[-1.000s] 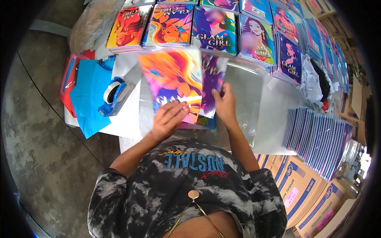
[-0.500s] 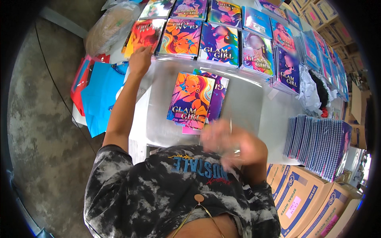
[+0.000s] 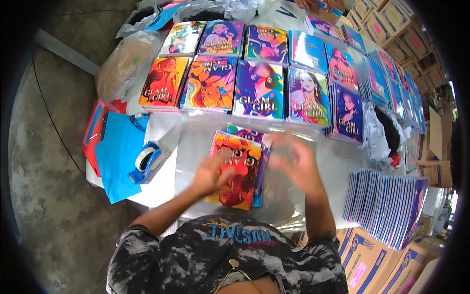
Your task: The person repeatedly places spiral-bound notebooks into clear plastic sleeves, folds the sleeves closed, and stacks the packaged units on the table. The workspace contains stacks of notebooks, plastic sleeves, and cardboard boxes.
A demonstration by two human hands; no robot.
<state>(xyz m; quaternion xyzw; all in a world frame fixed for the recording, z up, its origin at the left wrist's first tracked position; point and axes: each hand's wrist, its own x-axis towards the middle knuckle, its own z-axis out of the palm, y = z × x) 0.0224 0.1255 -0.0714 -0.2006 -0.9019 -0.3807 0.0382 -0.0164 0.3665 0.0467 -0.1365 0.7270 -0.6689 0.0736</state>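
Head view: small stack of colourful booklets lies flat near front edge of table, on clear plastic sheet. Left hand rests flat on stack's left half, fingers spread, nothing gripped. Right hand blurred, open, just right of stack above plastic; contact cannot tell. Blue tape dispenser near table's left edge, beside blue paper. Rows of booklet piles along far edge. Fanned booklets at right front corner.
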